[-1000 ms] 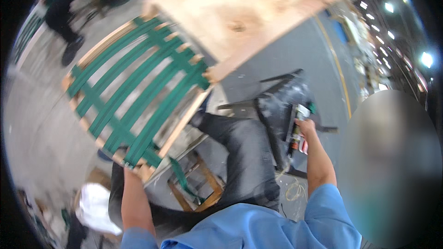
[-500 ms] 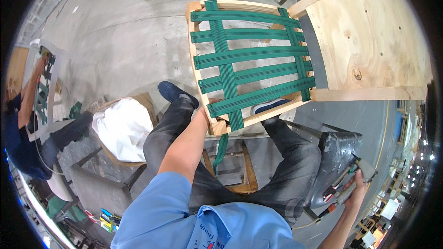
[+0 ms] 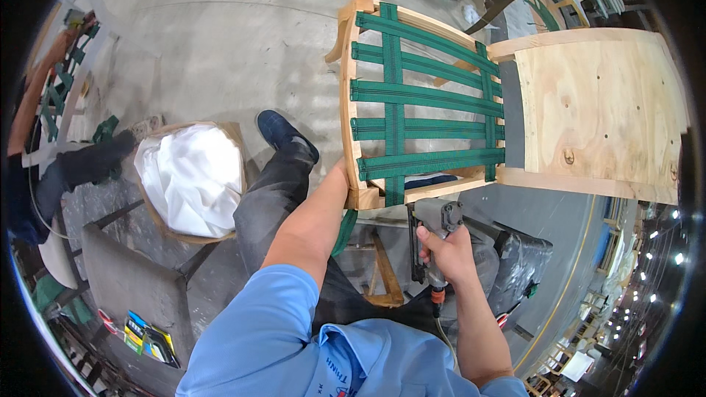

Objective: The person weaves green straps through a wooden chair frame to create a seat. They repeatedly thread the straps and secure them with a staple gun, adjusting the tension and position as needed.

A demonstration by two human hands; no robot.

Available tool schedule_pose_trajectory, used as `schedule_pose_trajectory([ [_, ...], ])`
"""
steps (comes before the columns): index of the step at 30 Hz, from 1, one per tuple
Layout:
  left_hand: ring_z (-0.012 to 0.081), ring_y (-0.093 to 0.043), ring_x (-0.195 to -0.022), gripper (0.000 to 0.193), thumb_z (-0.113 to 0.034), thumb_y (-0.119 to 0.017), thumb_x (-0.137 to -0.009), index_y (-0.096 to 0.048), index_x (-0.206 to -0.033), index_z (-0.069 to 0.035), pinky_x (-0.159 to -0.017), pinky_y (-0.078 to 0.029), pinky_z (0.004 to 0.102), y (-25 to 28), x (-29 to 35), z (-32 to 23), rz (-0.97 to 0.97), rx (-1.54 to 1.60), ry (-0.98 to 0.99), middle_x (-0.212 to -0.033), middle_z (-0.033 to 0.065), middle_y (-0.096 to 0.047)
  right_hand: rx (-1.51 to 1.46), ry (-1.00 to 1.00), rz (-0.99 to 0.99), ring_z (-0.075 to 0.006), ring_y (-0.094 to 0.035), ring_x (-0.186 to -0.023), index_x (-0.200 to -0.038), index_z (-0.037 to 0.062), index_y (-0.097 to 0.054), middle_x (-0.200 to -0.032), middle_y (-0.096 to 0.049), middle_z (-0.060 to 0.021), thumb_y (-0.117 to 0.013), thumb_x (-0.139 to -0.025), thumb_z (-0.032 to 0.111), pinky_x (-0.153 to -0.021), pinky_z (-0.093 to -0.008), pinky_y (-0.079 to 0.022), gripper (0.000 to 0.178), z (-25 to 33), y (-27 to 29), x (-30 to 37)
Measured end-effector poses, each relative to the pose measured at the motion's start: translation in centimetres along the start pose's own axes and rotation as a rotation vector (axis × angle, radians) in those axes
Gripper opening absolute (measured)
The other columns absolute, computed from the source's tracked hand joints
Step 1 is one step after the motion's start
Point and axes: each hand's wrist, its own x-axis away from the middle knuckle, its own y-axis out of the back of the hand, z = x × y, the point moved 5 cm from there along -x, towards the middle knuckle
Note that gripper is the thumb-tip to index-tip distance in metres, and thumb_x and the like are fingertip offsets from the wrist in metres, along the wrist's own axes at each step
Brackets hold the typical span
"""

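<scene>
Over grey concrete floor (image 3: pixel 206 51), grips a grey-and-black nail gun (image 3: pixel 435 215) in the right hand (image 3: pixel 450 251), close to the green-webbed wooden frame (image 3: pixel 434 98) just beyond. Reaches with the left hand (image 3: pixel 341 176) behind the frame's near left corner, largely hidden; cannot tell whether clasping.

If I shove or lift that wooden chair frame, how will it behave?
The chair frame will likely stay stiff, given its thick wooden rails. It may feel heavier toward the plywood panel, which looks broad. The green straps would probably flex slightly if pressed, being flat bands spanning open gaps.
</scene>
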Motion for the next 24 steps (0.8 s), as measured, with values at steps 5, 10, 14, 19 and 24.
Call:
schedule_pose_trajectory([
  [5, 0.0306, -0.073, -0.088, 0.032, -0.030, -0.060, -0.098, -0.071, -0.112, -0.003, -0.078, -0.061, 0.0458, -0.8, -0.4, -0.4, 0.024, -0.030, 0.000, -0.099, 0.0178, -0.073, 0.068, -0.018, 0.018, -0.0104, -0.059, -0.057, -0.109, 0.0024, -0.057, -0.082, -0.065, -0.0025, -0.075, -0.093, 0.011, -0.049, -0.0272, -0.048, 0.025, 0.1, -1.2, -1.2],
  [10, 0.0302, -0.073, -0.089, 0.032, -0.030, -0.060, -0.098, -0.071, -0.112, -0.003, -0.078, -0.061, 0.0453, -0.9, -0.7, -0.5, 0.029, -0.050, 0.009, -0.100, 0.0176, -0.073, 0.097, -0.020, 0.015, -0.0097, -0.058, -0.056, -0.111, 0.0031, -0.057, -0.080, -0.065, -0.0014, -0.076, -0.093, 0.012, -0.049, -0.0273, -0.048, 0.027, 0.0, -1.4, -1.5],
  [14, 0.0299, -0.073, -0.090, 0.032, -0.030, -0.060, -0.098, -0.071, -0.112, -0.003, -0.078, -0.061, 0.0448, -1.0, -0.7, -0.5, 0.031, -0.064, 0.018, -0.101, 0.0174, -0.073, 0.111, 0.003, 0.020, -0.0091, -0.057, -0.057, -0.112, 0.0033, -0.057, -0.082, -0.065, -0.0013, -0.076, -0.092, 0.011, -0.050, -0.0269, -0.048, 0.028, 0.1, -1.5, -1.4],
  [19, 0.0294, -0.073, -0.090, 0.032, -0.029, -0.060, -0.098, -0.071, -0.111, -0.003, -0.078, -0.061, 0.0443, -1.2, -0.5, -0.6, 0.027, -0.084, 0.020, -0.101, 0.0172, -0.074, 0.118, 0.062, 0.022, -0.0086, -0.057, -0.059, -0.118, 0.0027, -0.057, -0.087, -0.066, -0.0018, -0.076, -0.092, 0.008, -0.051, -0.0265, -0.047, 0.032, -0.2, -1.7, -1.6],
  [24, 0.0290, -0.073, -0.091, 0.031, -0.029, -0.060, -0.098, -0.071, -0.111, -0.003, -0.078, -0.061, 0.0438, -1.3, -0.4, -0.8, 0.025, -0.094, 0.025, -0.102, 0.0170, -0.074, 0.167, 0.120, -0.031, -0.0088, -0.055, -0.054, -0.103, 0.0014, -0.061, -0.073, -0.061, 0.0001, -0.075, -0.092, 0.009, -0.047, -0.0275, -0.045, 0.019, 0.7, -2.2, -1.3],
])
